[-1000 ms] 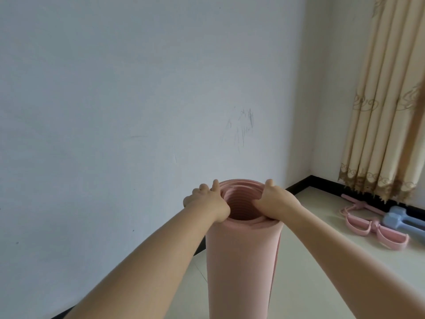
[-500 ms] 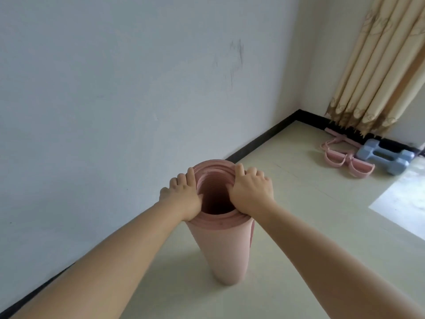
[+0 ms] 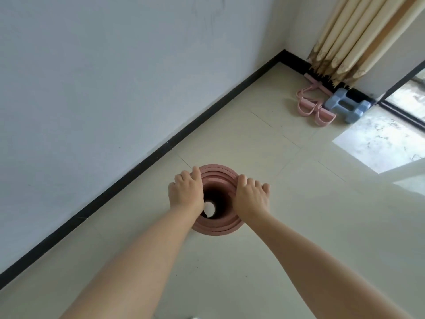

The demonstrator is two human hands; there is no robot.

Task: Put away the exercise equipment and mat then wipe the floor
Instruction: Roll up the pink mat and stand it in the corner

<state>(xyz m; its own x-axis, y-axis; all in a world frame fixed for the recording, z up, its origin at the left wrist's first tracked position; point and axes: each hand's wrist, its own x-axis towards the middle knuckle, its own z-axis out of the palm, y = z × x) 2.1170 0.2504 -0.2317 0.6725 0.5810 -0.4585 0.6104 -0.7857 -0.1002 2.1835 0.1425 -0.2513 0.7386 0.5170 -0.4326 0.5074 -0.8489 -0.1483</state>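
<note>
The rolled pink mat (image 3: 217,227) stands on end on the cream floor, seen almost straight down its hollow core. My left hand (image 3: 185,192) rests on the left side of its top rim, fingers laid flat over the edge. My right hand (image 3: 251,197) rests on the right side of the rim in the same way. A pink pull-band exerciser (image 3: 315,108) and two blue dumbbells (image 3: 347,106) lie in the far right corner by the curtain.
A white wall with a black skirting board (image 3: 142,164) runs close along the left of the mat. Beige curtains (image 3: 358,35) hang at the far right. A sliding door track (image 3: 404,115) and a bright sunlit patch lie to the right.
The view has tilted down until it looks into the top of the roll. Both hands stay on the rim, and the mat stands upright near the wall.
</note>
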